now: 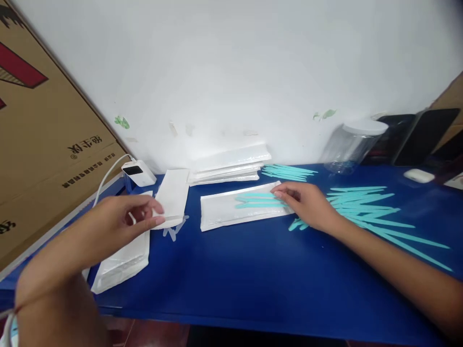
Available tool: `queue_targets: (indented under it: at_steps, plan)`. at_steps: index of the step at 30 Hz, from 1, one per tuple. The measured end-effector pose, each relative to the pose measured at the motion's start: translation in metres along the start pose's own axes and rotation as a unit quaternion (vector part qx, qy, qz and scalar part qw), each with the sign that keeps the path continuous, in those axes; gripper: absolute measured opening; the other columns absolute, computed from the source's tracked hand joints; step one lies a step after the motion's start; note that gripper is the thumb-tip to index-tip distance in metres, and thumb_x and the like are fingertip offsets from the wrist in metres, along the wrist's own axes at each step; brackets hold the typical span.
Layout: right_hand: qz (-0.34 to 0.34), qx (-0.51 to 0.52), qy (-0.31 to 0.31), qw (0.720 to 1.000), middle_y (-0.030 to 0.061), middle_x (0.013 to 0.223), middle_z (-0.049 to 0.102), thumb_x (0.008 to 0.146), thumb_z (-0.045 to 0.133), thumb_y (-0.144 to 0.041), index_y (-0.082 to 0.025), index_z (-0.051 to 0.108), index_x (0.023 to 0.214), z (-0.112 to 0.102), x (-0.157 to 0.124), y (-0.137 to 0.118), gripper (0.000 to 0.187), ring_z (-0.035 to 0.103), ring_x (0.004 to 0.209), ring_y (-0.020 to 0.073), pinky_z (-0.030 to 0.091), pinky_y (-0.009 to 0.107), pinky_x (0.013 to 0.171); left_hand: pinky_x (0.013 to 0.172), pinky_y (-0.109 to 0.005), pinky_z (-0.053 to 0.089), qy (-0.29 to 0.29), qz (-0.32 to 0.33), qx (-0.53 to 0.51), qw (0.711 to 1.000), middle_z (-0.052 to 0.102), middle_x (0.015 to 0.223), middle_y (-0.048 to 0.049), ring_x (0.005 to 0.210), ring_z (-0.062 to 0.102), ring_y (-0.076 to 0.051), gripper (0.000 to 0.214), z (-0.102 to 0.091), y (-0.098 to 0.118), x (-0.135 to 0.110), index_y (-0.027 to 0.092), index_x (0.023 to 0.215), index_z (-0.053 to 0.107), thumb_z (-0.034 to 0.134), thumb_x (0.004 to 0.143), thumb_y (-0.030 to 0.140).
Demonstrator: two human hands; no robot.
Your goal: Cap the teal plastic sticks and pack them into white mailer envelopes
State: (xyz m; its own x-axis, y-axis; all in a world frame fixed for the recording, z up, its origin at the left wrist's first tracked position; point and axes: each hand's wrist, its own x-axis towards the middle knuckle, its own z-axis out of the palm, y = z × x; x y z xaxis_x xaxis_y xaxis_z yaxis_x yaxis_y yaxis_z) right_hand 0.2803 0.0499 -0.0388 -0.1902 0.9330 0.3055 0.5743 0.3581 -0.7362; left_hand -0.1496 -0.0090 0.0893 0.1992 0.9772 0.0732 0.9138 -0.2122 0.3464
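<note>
My right hand is closed in a pinch on a few thin turquoise plastic sticks. These sticks lie over a white padded envelope, flat on the blue table. At the left, my left hand hovers with curled fingers, thumb and fingertips a little apart and nothing visible between them. It is nearest to two more white envelopes, one upper and one lower; it partly hides the lower one. Small translucent pieces lie beside the upper one.
A stack of white envelopes lies against the wall. Loose turquoise sticks spread out at right, with another bunch behind. A clear jar, a white case, a white cabled device and a cardboard box stand around the edges.
</note>
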Motion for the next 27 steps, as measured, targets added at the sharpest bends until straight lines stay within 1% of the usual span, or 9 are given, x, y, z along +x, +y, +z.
queue_targets:
  at_steps: [2,5,8,11,14,16,18,22,27]
  plan:
    - [-0.013,-0.03,0.013,0.999,0.0042,0.084,0.078,0.101,0.062,-0.053,-0.023,0.081,0.1,0.001,0.0,0.0,0.035,0.062,0.065,0.0207,0.047,0.035,0.063,0.058,-0.03,0.047,-0.036,-0.06,0.072,0.995,0.077,0.078,-0.0042,0.067,0.067,-0.024,0.047,0.013,-0.016,-0.017,0.027,0.091,0.082,0.065,0.089,0.071]
    - [-0.043,-0.084,0.038,0.995,0.006,0.096,0.077,0.102,0.061,-0.047,-0.023,0.08,0.107,0.0,0.001,-0.002,0.031,0.06,0.065,0.019,0.048,0.036,0.068,0.064,-0.035,0.047,-0.046,-0.14,0.125,0.981,0.078,0.083,-0.0085,0.074,0.071,-0.029,0.057,0.04,-0.023,-0.033,0.026,0.092,0.081,0.056,0.09,0.078]
    - [-0.05,-0.123,0.071,0.989,0.0076,0.098,0.075,0.104,0.058,-0.046,-0.022,0.079,0.107,-0.001,0.003,-0.004,0.032,0.059,0.066,0.0191,0.047,0.038,0.071,0.074,-0.042,0.05,-0.032,-0.187,0.152,0.97,0.08,0.094,-0.0134,0.087,0.074,-0.037,0.07,0.062,-0.013,-0.041,0.024,0.105,0.08,0.05,0.088,0.085]
    - [-0.054,-0.131,0.091,0.986,0.0075,0.092,0.072,0.104,0.056,-0.047,-0.021,0.077,0.095,-0.004,0.004,-0.004,0.035,0.057,0.066,0.0195,0.045,0.038,0.07,0.078,-0.049,0.052,-0.023,-0.222,0.192,0.956,0.079,0.106,-0.02,0.097,0.074,-0.045,0.084,0.08,0.005,-0.039,0.017,0.116,0.074,0.039,0.09,0.089]
    - [-0.053,-0.127,0.089,0.986,0.0067,0.088,0.07,0.104,0.056,-0.046,-0.02,0.074,0.086,-0.007,0.006,-0.002,0.036,0.056,0.067,0.0196,0.043,0.037,0.068,0.076,-0.053,0.054,-0.014,-0.222,0.247,0.943,0.076,0.114,-0.0267,0.098,0.074,-0.05,0.097,0.094,0.019,-0.031,0.006,0.134,0.065,0.033,0.092,0.087]
    - [-0.048,-0.126,0.085,0.987,0.006,0.086,0.068,0.103,0.057,-0.044,-0.02,0.073,0.083,-0.008,0.006,-0.001,0.035,0.057,0.067,0.0196,0.041,0.036,0.068,0.076,-0.054,0.055,0.006,-0.206,0.273,0.94,0.072,0.125,-0.0308,0.101,0.073,-0.051,0.106,0.099,0.022,-0.025,0.0,0.154,0.048,0.034,0.093,0.086]
    - [-0.047,-0.125,0.083,0.988,0.0056,0.085,0.068,0.102,0.057,-0.043,-0.021,0.073,0.082,-0.009,0.006,-0.001,0.034,0.057,0.068,0.0197,0.041,0.036,0.067,0.077,-0.054,0.056,0.027,-0.193,0.281,0.94,0.068,0.134,-0.0333,0.106,0.072,-0.051,0.112,0.1,0.022,-0.021,-0.002,0.163,0.035,0.034,0.093,0.086]
    - [-0.055,-0.116,0.083,0.988,0.0048,0.082,0.067,0.103,0.057,-0.042,-0.021,0.073,0.083,-0.009,0.005,-0.002,0.033,0.057,0.068,0.0195,0.041,0.035,0.067,0.077,-0.052,0.057,0.066,-0.181,0.269,0.944,0.071,0.128,-0.0291,0.109,0.072,-0.049,0.102,0.097,0.018,-0.023,0.006,0.159,0.04,0.036,0.094,0.084]
    - [-0.061,-0.114,0.073,0.989,0.0044,0.083,0.066,0.105,0.057,-0.042,-0.021,0.072,0.083,-0.009,0.003,-0.003,0.034,0.058,0.07,0.0197,0.041,0.035,0.069,0.082,-0.048,0.058,0.147,-0.141,0.208,0.957,0.075,0.113,-0.0215,0.103,0.074,-0.043,0.076,0.104,0.008,-0.033,0.014,0.139,0.051,0.042,0.098,0.078]
